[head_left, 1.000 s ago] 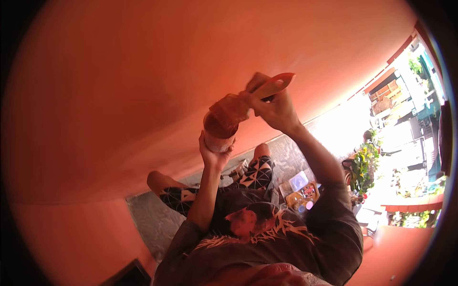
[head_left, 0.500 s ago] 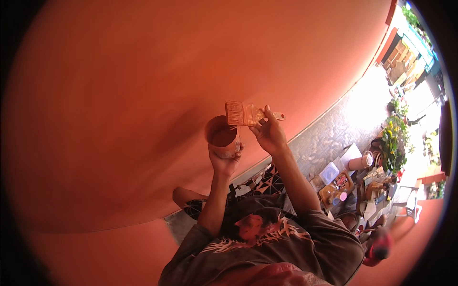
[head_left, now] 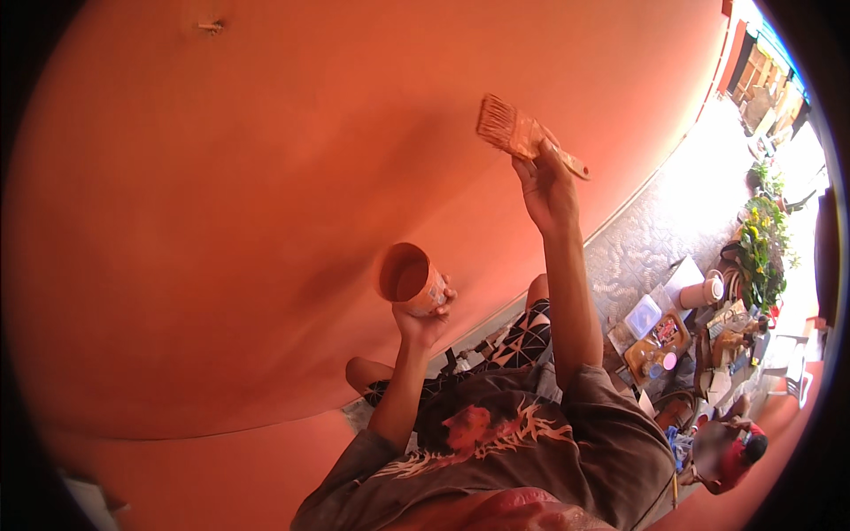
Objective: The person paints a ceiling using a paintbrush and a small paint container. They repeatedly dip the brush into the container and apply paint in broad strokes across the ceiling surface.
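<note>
My left hand (head_left: pixel 427 320) is wrapped round a paint-smeared cup (head_left: pixel 436 290), its mouth tilted toward the wall and reddish-orange paint inside. Raised higher and to the right, my right hand (head_left: pixel 551 188) grips a wide paintbrush (head_left: pixel 522 133) by its handle. Orange paint coats the brush's bristles and ferrule, and the bristles point to the upper left. Behind both hands spreads a large orange wall (head_left: pixel 266 195). Whether the bristles touch it I cannot tell.
A small fixture (head_left: pixel 211 27) sticks out of the wall at upper left. On the patterned floor (head_left: pixel 620 265) at right are a tray (head_left: pixel 645 361), a lidded plastic container (head_left: pixel 643 316) and a pink jug (head_left: pixel 702 290). Beyond are plants (head_left: pixel 763 243). Another person (head_left: pixel 735 460) is at lower right.
My right hand has lifted the paintbrush away from the cup, up and to the right, tilting it. The cup in my left hand sits slightly lower. The view has shifted a little.
</note>
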`<state>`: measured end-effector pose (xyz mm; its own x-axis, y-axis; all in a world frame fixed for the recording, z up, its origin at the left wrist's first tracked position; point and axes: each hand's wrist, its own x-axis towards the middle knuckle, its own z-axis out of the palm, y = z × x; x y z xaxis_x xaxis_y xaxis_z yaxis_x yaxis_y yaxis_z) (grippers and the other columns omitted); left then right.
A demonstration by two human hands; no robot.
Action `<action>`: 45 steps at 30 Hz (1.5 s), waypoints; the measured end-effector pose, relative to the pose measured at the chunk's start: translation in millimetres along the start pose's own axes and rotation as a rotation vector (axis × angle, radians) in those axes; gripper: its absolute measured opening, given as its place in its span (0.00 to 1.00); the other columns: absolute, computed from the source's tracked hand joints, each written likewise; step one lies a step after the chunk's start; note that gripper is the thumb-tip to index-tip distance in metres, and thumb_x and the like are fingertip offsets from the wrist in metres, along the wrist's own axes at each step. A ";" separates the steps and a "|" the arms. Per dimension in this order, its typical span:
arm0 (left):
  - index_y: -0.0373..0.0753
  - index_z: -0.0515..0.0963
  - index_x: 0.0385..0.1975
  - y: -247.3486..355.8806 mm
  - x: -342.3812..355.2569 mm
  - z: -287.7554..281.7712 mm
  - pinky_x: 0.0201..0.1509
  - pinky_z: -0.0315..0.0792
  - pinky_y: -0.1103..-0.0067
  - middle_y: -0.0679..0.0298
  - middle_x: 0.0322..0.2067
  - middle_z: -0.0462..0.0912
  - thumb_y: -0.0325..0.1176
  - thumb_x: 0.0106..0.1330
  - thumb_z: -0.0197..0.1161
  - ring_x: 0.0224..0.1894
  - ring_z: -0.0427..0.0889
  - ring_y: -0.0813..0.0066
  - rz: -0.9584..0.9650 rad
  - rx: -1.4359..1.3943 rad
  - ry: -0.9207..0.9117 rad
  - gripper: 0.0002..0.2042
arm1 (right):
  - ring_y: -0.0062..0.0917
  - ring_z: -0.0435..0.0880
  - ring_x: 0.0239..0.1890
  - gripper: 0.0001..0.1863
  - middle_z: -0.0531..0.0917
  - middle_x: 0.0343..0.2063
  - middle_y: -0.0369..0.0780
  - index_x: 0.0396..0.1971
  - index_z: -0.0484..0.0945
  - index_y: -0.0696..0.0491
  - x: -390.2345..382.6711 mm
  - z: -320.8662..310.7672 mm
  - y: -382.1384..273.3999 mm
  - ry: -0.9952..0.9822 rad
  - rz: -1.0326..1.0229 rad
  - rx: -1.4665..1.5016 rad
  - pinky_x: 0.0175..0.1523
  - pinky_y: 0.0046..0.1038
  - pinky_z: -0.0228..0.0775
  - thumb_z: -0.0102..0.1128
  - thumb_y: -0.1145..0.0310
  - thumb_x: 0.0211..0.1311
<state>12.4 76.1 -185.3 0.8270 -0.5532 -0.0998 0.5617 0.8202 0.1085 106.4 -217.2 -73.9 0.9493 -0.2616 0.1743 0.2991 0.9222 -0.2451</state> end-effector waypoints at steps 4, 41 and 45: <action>0.41 0.72 0.63 8.1 -17.3 14.8 0.38 0.82 0.73 0.52 0.55 0.71 0.53 0.63 0.64 0.52 0.73 0.55 0.011 0.014 -0.014 0.32 | 0.32 0.85 0.47 0.20 0.83 0.48 0.44 0.55 0.72 0.60 10.5 48.7 13.2 -0.136 -0.136 -0.223 0.52 0.39 0.82 0.63 0.70 0.67; 0.43 0.71 0.63 7.8 -67.7 41.0 0.38 0.79 0.75 0.54 0.53 0.68 0.45 0.64 0.64 0.50 0.71 0.59 0.066 -0.010 0.199 0.28 | 0.31 0.82 0.44 0.16 0.83 0.42 0.40 0.56 0.77 0.56 167.9 -29.2 -135.2 0.590 -1.198 -0.885 0.48 0.36 0.75 0.54 0.71 0.71; 0.42 0.71 0.63 6.8 -69.3 41.4 0.35 0.78 0.75 0.52 0.52 0.69 0.45 0.67 0.58 0.48 0.72 0.57 0.133 -0.002 0.284 0.25 | 0.33 0.80 0.48 0.16 0.82 0.48 0.46 0.52 0.80 0.55 107.2 -44.0 -7.5 0.153 -1.057 -1.277 0.50 0.35 0.74 0.53 0.63 0.72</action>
<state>-40.2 114.0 -136.6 0.8537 -0.3787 -0.3574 0.4491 0.8829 0.1373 210.2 -264.7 -95.3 0.2667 -0.6724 0.6905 0.5816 -0.4590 -0.6716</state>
